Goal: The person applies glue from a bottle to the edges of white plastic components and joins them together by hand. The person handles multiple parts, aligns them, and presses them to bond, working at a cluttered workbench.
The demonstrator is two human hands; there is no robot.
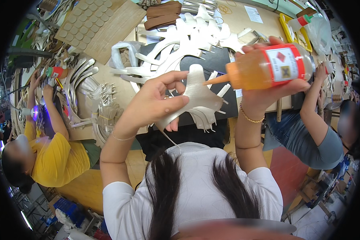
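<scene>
My left hand (158,99) pinches a pale, shiny strap piece (197,93), a flat cut-out with a rounded upper tab and narrow arms, and holds it up above the table. In my right hand (268,86) is a clear squeeze bottle (278,66) of amber liquid with a red and white label, tilted onto its side. Its orange nozzle (218,80) points left, with the tip at or just over the strap piece; contact cannot be made out. Behind my hands, many similar pale strap pieces (180,52) lie overlapping on a dark board (194,64).
A wooden board with round pads (86,24) stands back left, near brown strips (163,15). A yellow tray (286,28) holds another bottle at the back right. A person in yellow (64,162) works at left, another in grey-blue (312,142) at right.
</scene>
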